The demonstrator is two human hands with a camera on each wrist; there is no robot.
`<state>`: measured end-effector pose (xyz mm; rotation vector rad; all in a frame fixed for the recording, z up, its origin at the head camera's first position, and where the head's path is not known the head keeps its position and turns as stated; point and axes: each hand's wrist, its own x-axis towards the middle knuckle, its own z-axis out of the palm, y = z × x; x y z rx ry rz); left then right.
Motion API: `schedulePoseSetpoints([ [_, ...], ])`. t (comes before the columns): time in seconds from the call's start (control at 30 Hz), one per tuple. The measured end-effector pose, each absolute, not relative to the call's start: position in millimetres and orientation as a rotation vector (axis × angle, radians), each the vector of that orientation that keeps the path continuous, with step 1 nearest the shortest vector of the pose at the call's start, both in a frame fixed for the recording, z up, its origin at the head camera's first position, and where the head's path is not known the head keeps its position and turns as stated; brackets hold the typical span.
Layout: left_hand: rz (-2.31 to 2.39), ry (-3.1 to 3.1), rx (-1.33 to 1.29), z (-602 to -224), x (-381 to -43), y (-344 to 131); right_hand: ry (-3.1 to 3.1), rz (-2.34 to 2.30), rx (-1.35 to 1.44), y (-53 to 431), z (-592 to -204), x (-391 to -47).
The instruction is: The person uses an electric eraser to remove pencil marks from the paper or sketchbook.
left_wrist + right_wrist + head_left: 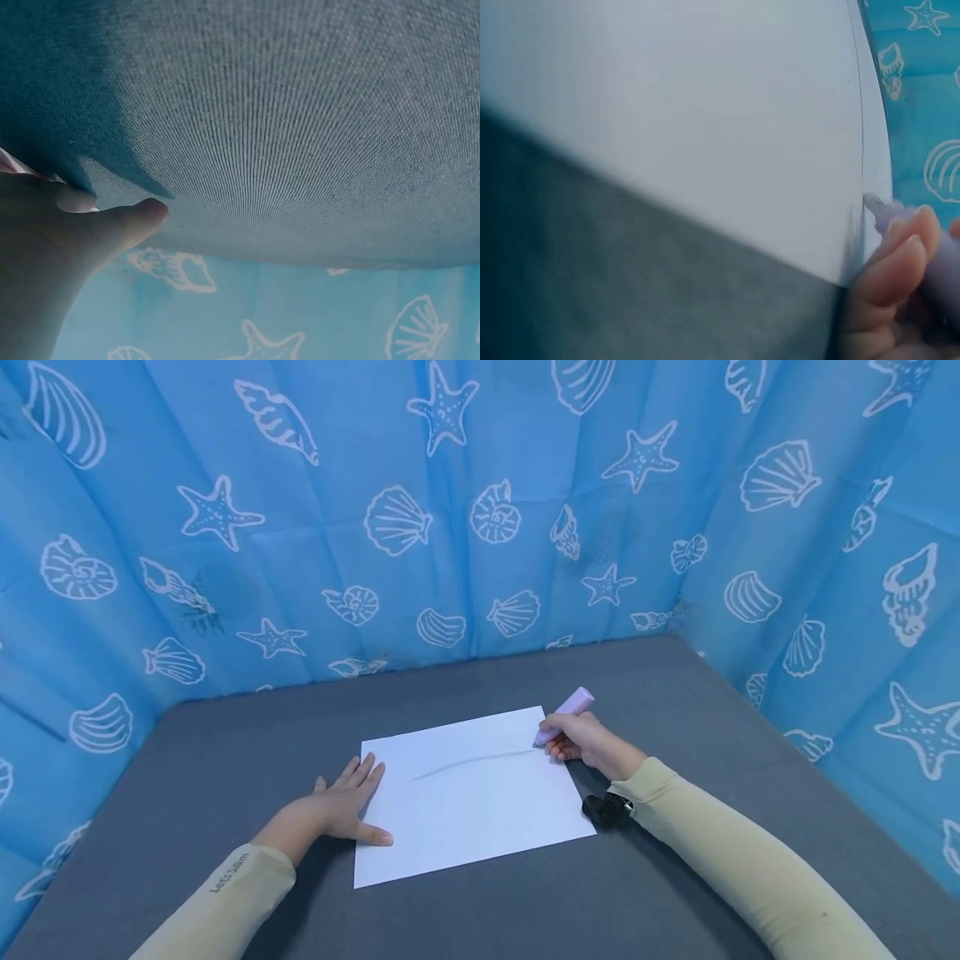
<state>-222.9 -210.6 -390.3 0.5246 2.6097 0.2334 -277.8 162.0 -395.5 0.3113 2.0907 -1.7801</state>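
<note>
A sheet of white paper (465, 818) lies at a slight slant on the grey table. Across its upper half runs a thin, gently curved grey line (472, 759). My right hand (588, 742) grips a thick light purple marker (576, 700), whose tip meets the line's right end near the sheet's right edge. The right wrist view shows the marker's narrow grey tip (873, 202) at the line, with thumb and fingers round the barrel. My left hand (341, 807) lies spread on the paper's left edge, thumb and fingertips on the sheet.
Grey cloth covers the table (285, 752). A blue curtain (465, 568) with white shells and starfish hangs behind it and along its sides. A small black device (606, 810) sits at my right wrist, beside the paper's lower right corner.
</note>
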Motion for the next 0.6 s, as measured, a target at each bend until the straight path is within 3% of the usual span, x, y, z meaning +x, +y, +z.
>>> schedulePoseSetpoints([
  [0.6, 0.326, 2.639, 0.612, -401, -225, -221, 1.944, -1.887, 0.284, 163, -393, -277],
])
